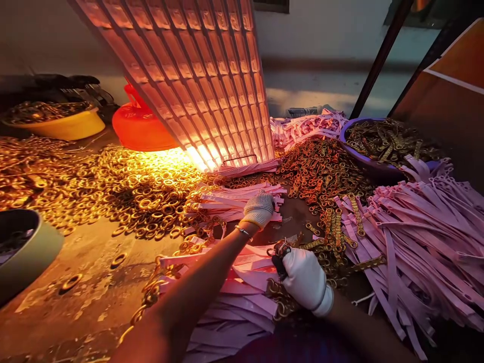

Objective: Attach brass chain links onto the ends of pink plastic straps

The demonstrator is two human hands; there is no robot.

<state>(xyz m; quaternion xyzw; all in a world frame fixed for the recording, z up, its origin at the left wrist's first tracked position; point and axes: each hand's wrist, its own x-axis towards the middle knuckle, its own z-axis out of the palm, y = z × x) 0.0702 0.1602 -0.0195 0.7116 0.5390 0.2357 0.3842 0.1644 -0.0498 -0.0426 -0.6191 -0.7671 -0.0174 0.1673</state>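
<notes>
- Through my head feed, the left hand (pixel 259 205), in a dotted pale glove, lies over flat pink straps (pixel 227 202); I can't tell whether it grips.
- The right hand (pixel 305 277), white-gloved, curls at a small dark object (pixel 280 264); its grip is unclear.
- Round purple basin (pixel 359 162): heaped brass-coloured links (pixel 389 141).
- Yellow basin (pixel 71 127): metal pieces (pixel 45 111).
- Pale-green round tub (pixel 36 259): contents indistinct.

We observe left arm (pixel 202 282) stretched forward, left hand (pixel 260 207) gloved; right hand (pixel 305 278), also gloved, curled, nearer us.
</notes>
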